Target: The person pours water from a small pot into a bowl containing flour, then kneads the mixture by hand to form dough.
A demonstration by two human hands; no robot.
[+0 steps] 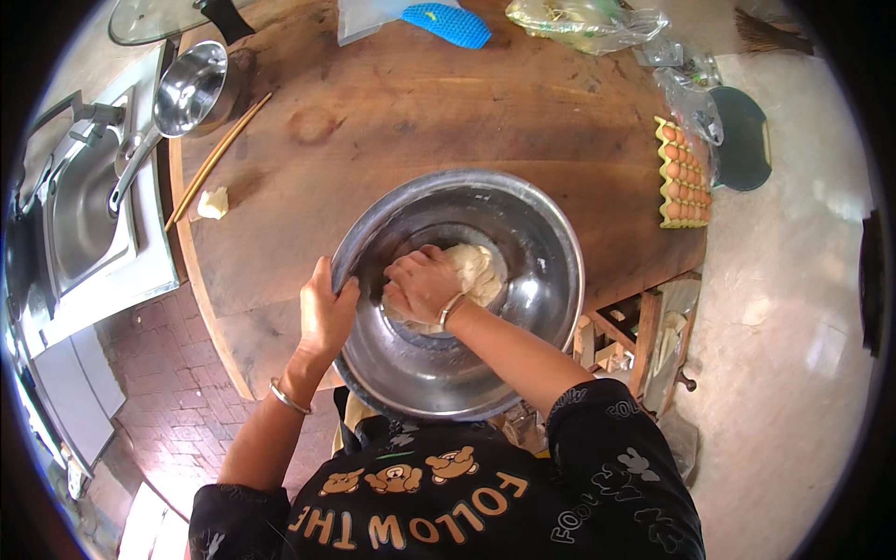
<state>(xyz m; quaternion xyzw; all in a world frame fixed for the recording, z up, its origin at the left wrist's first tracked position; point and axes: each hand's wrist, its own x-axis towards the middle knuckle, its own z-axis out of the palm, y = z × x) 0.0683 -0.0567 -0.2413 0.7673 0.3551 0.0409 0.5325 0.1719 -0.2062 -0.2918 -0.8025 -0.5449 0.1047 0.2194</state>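
A large stainless steel bowl (532, 322) stands at the near edge of the wooden table, close against my body. Inside it, a lump of pale dough (479, 269) lies on the bottom. My right hand (420, 283) presses down on the dough with curled fingers, covering its left part. The bowl's left rim is gripped by my left hand (329, 308), with the thumb on the inner side and the other fingers partly hidden. Each wrist wears a metal bangle.
At the table's left are a small lump of dough (213, 203), wooden chopsticks (220, 157) and a steel saucepan (189, 87) near the sink (87, 217). An egg tray (682, 182) sits at the right edge. Plastic bags (588, 24) and a blue knitted item (448, 24) lie at the far side.
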